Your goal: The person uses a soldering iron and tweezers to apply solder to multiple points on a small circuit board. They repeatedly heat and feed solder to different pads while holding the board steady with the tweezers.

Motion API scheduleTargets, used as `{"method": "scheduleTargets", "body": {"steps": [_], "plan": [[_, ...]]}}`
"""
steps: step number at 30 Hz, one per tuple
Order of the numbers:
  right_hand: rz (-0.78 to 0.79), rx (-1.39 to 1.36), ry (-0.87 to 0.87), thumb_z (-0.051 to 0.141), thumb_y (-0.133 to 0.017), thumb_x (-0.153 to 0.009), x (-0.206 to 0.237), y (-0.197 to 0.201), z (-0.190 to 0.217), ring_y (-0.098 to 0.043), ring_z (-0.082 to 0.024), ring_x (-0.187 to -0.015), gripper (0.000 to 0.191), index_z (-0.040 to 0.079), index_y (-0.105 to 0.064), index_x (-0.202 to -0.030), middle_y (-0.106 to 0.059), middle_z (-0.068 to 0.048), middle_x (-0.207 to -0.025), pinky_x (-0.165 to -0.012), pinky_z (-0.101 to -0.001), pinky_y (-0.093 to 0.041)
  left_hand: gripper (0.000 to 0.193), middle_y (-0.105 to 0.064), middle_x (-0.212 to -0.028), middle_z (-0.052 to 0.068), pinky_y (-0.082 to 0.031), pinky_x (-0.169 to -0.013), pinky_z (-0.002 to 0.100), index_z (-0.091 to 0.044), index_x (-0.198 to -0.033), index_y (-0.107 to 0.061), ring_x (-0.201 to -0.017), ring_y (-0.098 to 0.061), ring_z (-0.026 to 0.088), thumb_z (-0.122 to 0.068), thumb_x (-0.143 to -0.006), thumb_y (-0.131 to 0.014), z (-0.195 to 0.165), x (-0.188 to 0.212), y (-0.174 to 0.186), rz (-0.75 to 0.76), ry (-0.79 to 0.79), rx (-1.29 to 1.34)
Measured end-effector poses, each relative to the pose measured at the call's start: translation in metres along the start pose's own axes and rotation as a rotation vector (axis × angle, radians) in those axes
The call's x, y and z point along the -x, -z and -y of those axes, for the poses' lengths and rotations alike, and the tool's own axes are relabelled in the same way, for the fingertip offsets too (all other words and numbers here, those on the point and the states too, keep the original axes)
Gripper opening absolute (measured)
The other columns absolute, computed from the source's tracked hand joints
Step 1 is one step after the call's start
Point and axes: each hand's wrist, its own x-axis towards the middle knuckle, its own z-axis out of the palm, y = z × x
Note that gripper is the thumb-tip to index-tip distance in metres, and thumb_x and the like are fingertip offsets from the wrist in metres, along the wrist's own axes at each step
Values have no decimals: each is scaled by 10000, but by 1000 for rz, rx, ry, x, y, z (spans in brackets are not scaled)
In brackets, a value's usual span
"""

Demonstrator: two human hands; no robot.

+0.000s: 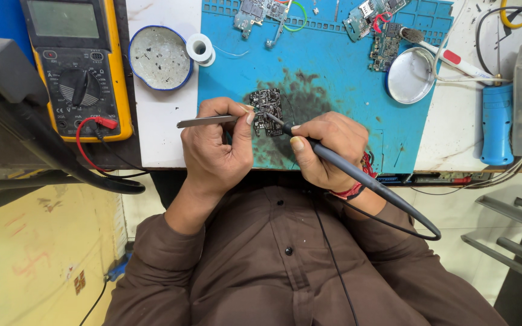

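Note:
A small dark circuit board (pixel 266 106) lies on a blue work mat (pixel 345 90) with a scorched dark patch around it. My left hand (pixel 217 148) holds metal tweezers (pixel 203 121), whose tips reach the board's left edge. My right hand (pixel 328 147) grips a grey soldering iron (pixel 357 175) like a pen. Its tip touches the board's lower right part. The iron's black cable loops down over my brown sleeve.
A yellow multimeter (pixel 80 66) with red and black leads sits at the left. A blue-rimmed round tin (pixel 160 57) and a solder spool (pixel 200 48) stand beside the mat. Other circuit boards (pixel 385 47), a round metal lid (pixel 411 75), a brush (pixel 451 58) and a blue-handled tool (pixel 496 124) lie right.

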Motion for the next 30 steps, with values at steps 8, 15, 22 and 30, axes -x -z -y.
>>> {"method": "scheduleTargets", "body": {"steps": [8,15,22,30], "plan": [[-4,-8,14,79,-742,-946,-1,0,-1,-648,-242,-666,88,38,-665,-959,-685,-93,-802,-626,-342,-492,150,-748,-970,85,-524,-622,224,-32,-1091,-553,-716,-683,86,5,-1040,-688,0,0,0,4,-9,-1],[0,1,14,73,-743,-944,-1,0,0,-648,-241,-668,89,41,-662,-962,-686,-91,-802,-629,-343,-492,154,-750,-969,86,-523,-619,224,-32,-1087,-551,-715,-684,85,6,-1035,-691,0,0,0,2,-1,-2],[0,-2,16,71,-749,-935,-2,-1,0,-649,-245,-669,95,37,-662,-955,-687,-95,-803,-631,-346,-495,156,-747,-977,84,-541,-642,225,-33,-1102,-548,-747,-703,91,8,-1044,-687,0,0,0,1,-8,9],[1,-4,5,64,-744,-935,-1,0,0,-654,-243,-673,87,40,-664,-957,-693,-94,-813,-633,-345,-498,156,-747,-969,86,-528,-623,223,-32,-1094,-548,-726,-691,88,14,-1037,-685,0,0,0,5,-2,7]]}}
